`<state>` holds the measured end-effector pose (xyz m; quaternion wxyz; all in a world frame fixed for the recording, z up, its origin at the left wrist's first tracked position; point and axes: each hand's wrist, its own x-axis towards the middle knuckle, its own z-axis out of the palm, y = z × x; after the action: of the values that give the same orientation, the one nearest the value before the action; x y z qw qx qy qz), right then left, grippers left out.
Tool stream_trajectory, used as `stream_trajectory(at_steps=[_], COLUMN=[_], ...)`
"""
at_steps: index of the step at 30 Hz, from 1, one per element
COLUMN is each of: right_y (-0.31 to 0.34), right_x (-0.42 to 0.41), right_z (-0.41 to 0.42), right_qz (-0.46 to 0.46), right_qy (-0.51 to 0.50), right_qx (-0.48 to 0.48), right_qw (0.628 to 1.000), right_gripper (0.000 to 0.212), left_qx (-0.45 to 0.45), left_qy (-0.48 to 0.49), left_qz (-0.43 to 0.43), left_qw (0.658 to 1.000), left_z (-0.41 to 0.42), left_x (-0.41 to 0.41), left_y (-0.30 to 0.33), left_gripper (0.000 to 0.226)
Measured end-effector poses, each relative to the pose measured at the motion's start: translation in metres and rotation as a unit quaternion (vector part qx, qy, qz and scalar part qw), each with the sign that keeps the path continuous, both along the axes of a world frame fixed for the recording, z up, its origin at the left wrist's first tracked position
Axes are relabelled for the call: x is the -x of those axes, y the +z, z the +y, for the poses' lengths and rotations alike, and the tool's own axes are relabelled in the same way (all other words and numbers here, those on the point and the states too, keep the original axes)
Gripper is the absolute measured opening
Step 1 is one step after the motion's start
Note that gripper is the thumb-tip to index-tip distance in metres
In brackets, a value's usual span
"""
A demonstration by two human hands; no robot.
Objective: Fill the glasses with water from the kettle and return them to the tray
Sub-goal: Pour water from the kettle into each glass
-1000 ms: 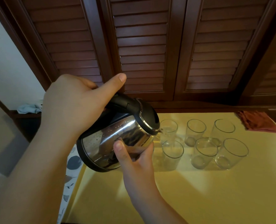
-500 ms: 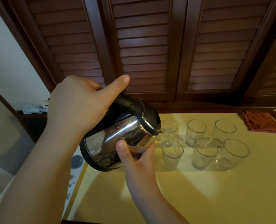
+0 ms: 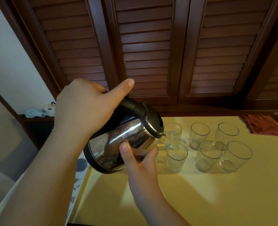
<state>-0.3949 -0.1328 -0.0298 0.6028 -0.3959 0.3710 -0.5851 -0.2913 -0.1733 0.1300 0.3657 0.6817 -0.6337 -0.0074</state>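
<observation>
Steel kettle [image 3: 127, 141] tilted — left hand [image 3: 84, 106] gripping, right hand [image 3: 141, 160] perhaps holding a glass.

No words, numbers or signs are showing on the kettle [image 3: 125, 141], the glasses [image 3: 177, 158] or the tabletop [image 3: 200, 193].

Kettle [image 3: 127, 141]: steel body, black lid and base, tilted spout-down toward the glasses.
Glasses [image 3: 206, 144]: six clear tumblers, upright, two rows of three (spout at the far-left one [image 3: 173, 132]).
</observation>
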Motion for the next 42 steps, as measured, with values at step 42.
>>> stream_trajectory(at_steps=[42], right_y=[0.003], right_x=[0.031], right_z=[-0.004], right_qz=[0.007], right_qy=[0.038], right_qx=[0.027], right_qw=[0.999], right_gripper=[0.081], left_qx=[0.012], left_qy=[0.047], left_qz=[0.071], left_qw=[0.996], left_z=[0.006], left_x=[0.019], left_y=[-0.006], left_gripper=[0.082])
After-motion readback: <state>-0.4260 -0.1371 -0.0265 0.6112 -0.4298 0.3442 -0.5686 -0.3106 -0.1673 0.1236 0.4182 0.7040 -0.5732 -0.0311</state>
